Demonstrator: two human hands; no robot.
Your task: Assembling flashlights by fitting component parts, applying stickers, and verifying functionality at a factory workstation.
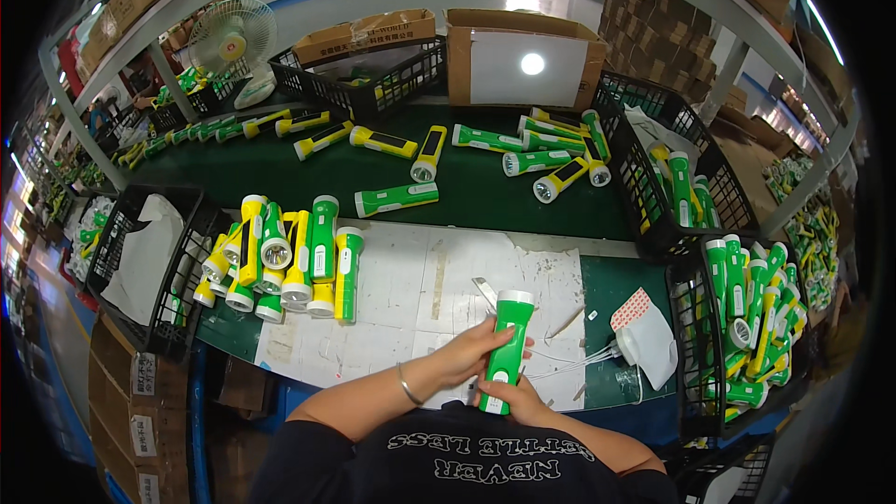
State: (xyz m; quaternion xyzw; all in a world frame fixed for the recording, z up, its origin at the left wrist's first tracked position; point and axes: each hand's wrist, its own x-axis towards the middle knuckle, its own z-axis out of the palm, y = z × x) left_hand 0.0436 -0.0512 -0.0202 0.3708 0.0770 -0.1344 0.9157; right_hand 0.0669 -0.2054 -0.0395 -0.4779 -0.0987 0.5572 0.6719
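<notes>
In the lower middle of the frame, both hands hold one green flashlight (504,352), whose wide white head points to the upper edge of the frame. The left hand (473,351) is closed around the upper part of the body: its thumb lies across the front, and some fingertips show at the right side. The right hand (515,398) is curled around the lower part, with its thumb at the front near the switch; how tightly it grips, I cannot tell. Under and beyond the hands there is a worn white sheet (397,331) on the table. At its left edge, a pile of green and yellow flashlights (297,261) lies close together, while to the right a white packet (647,345) lies near some thin white cables (569,357). At the right of the frame, a black basket (693,345) is full of similar flashlights. Across the upper middle, more flashlights lie loosely on a dark green surface (317,189), and behind them a cardboard box (583,61) carries a white panel (495,84) with a bright round spot (532,63).
</notes>
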